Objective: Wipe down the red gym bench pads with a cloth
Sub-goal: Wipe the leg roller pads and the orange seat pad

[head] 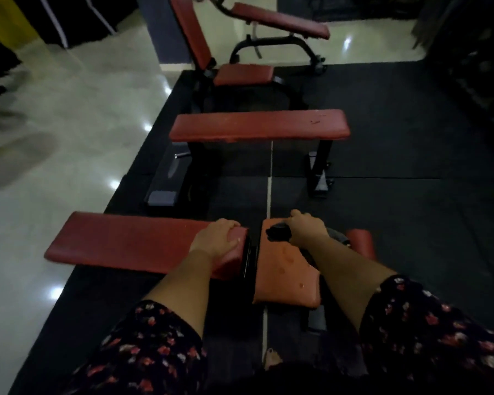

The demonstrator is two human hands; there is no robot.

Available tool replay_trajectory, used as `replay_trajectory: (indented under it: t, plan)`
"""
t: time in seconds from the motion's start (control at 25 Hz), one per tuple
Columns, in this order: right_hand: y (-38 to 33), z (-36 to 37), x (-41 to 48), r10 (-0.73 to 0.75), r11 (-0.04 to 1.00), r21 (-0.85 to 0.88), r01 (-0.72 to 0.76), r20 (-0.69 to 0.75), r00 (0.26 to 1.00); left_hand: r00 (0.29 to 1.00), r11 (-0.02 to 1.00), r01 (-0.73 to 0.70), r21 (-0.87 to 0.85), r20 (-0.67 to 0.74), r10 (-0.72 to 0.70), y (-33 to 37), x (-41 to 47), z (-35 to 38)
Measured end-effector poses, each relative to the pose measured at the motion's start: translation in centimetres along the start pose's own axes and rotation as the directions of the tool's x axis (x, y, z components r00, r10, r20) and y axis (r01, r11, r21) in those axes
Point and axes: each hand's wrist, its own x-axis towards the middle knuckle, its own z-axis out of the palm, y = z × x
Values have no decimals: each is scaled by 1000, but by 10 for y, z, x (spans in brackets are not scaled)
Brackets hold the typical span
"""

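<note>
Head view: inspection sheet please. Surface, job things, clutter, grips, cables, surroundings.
Surface: black rubber mat beside glossy tiled floor.
Job things: near bench's long pad and seat pad, the latter with damp-looking marks; dark cloth on the seat pad's far end.
Clutter: nothing seen.
Grips: left hand curled over the long pad's end; right hand holds the dark cloth.
Cables: nothing seen.
Surroundings: flat bench and incline bench behind; blurred shapes on the tiles, left.
</note>
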Motion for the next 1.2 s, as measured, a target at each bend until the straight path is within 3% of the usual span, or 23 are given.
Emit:
replay_trajectory:
  t: [0.36,0.52,0.72,0.84,0.96,1.08,1.2]
  plan:
    - [44,6,24,313,940,136,-312,14,950,960,960,-270,80,97,262,41,106,-15]
    - [56,15,29,448,873,175,-454,79,891,886,900,-427,84,237,398,49,155,-13]
    - [38,51,21,695,668,287,-687,90,713,768,798,-596,86,352,536,49,206,-4]
    - [22,80,29,769,590,321,-741,56,637,710,733,-675,85,344,614,41,231,18]
    - [11,117,37,799,512,340,-789,148,583,611,634,-768,94,406,680,28,242,58]
    - [9,156,43,853,399,388,-831,177,492,587,605,-791,90,393,708,16,254,96]
    - [16,194,44,865,205,521,-828,300,403,562,579,-811,86,388,731,15,267,138]
